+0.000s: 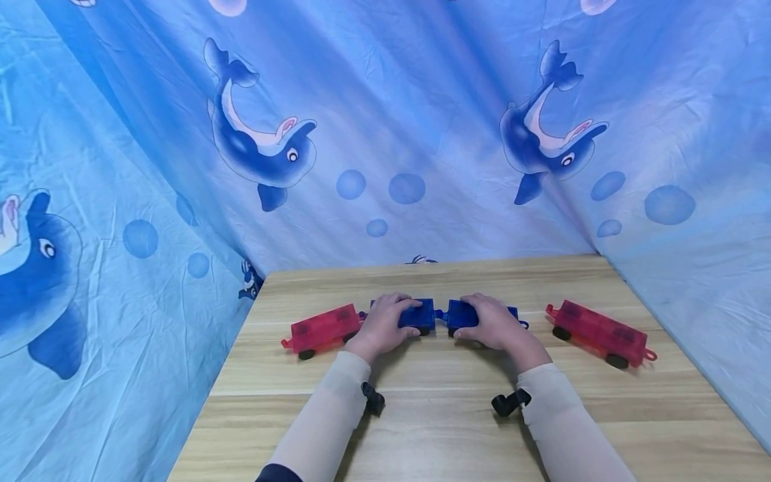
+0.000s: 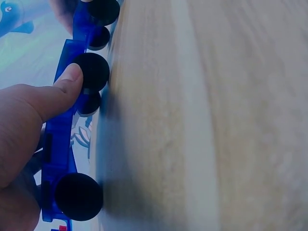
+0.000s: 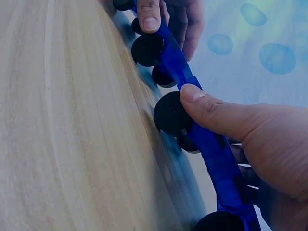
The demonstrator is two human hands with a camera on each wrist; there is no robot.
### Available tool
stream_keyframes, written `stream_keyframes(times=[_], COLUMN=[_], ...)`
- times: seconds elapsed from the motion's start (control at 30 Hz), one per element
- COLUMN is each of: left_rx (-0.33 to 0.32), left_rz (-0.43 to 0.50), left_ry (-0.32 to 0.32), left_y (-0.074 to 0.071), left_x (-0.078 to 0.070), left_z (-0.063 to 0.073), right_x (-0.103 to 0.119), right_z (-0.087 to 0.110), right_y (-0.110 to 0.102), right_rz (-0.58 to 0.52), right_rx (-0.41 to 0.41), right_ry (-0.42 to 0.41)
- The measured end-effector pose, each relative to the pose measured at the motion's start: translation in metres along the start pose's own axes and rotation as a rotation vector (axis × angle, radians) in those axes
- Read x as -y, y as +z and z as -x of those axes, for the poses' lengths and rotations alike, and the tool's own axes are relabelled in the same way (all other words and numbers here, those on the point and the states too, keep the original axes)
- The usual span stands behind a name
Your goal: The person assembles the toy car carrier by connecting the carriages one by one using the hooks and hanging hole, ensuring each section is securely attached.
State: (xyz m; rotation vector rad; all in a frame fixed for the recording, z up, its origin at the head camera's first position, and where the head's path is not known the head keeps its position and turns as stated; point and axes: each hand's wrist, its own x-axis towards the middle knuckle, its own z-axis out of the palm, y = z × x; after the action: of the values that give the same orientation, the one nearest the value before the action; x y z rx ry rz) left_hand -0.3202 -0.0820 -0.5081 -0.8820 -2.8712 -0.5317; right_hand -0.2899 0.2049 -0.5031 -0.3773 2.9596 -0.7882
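Observation:
Two blue toy train cars with black wheels stand end to end on the wooden table, their ends meeting at a small coupling [image 1: 441, 314]. My left hand [image 1: 385, 325] grips the left blue car [image 1: 425, 312], thumb by a front wheel and fingers over the far side, as the left wrist view shows along the car's side [image 2: 58, 137]. On the right blue car [image 1: 460, 314], my right hand [image 1: 490, 323] has a similar grip, its thumb [image 3: 192, 94] against a wheel. A red car [image 1: 325, 327] sits at the left blue car's outer end, where my left hand partly covers the join.
Another red car [image 1: 602, 333] stands apart at the right, set at an angle, with a hook at one end and a loop at the other. The wooden table [image 1: 434, 428] ends at a blue dolphin-print cloth [image 1: 373, 134] behind and at the sides.

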Motion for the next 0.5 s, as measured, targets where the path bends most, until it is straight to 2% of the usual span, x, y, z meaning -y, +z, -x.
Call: stream_keyframes(times=[0.5], left_rx=[0.001], left_rz=[-0.017], left_ry=[0.003], left_y=[-0.0002], left_x=[-0.0005], left_z=[-0.0005], right_x=[0.0010], right_z=[0.0004], right_y=[0.0003], right_rz=[0.019], right_rx=[0.003], right_ry=[0.005])
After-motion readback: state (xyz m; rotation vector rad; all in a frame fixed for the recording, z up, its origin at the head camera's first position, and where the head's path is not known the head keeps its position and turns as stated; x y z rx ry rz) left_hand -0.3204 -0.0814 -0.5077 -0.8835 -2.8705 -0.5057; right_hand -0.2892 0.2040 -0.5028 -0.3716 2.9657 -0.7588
